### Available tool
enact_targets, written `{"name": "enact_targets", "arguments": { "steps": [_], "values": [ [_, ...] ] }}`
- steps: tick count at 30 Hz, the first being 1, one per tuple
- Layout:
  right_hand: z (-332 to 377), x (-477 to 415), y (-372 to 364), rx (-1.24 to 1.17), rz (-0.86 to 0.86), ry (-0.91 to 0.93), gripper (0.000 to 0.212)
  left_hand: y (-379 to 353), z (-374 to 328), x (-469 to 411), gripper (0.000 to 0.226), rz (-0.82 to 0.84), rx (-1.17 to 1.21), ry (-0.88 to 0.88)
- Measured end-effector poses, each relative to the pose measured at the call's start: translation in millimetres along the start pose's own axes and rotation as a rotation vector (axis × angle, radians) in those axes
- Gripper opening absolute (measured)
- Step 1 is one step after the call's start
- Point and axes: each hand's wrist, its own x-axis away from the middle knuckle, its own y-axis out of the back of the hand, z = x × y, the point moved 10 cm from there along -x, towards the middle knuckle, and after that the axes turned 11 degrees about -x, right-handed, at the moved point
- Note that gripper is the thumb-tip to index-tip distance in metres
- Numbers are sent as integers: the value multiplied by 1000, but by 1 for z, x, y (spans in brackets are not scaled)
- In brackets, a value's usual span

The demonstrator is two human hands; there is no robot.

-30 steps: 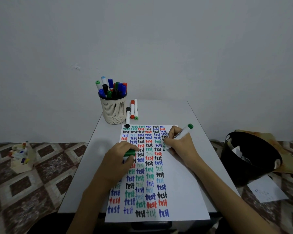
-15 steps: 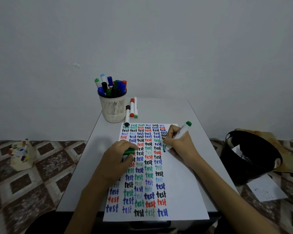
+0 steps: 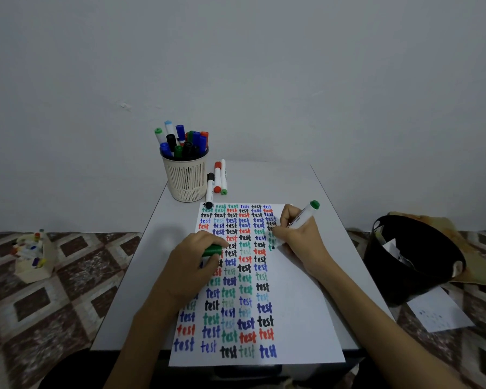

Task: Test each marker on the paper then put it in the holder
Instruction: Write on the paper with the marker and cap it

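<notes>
Currently tested: green marker (image 3: 304, 217), held slanted, its tip down on the paper (image 3: 298, 318) at the rightmost column of words, its green end pointing up and to the right.
Right grip (image 3: 300, 240): clenched around the barrel of the green marker, and the heel rests on the paper.
Left grip (image 3: 191, 265): curled around a green cap (image 3: 212, 250), resting on the left half of the paper.
Paper: lies on the counter (image 3: 314, 186), with rows of "test" in black, blue, green and red.
Holder (image 3: 185, 181): cream, slotted, at the far left of the counter, full of upright stored markers (image 3: 180, 141).
Loose markers (image 3: 217, 178): three lie just right of the holder.
Floor: black bin (image 3: 413, 265) at the right, small box (image 3: 33, 255) at the left.
</notes>
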Motion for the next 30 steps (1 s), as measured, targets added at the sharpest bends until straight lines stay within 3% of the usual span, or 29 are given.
{"name": "enact_targets", "arguments": {
  "steps": [6,16,20,30],
  "values": [
    [-2,-3,17,-3,-120,65,35,1,0,0,24,-9,-1,11],
    [-9,-6,14,-21,-77,20,35,1,-1,0,33,1,6,11],
    [-3,-4,22,3,-142,68,37,1,0,0,34,2,11,16],
    [2,-3,18,28,-118,101,35,1,-1,-1,34,3,7,14]
  ]
}}
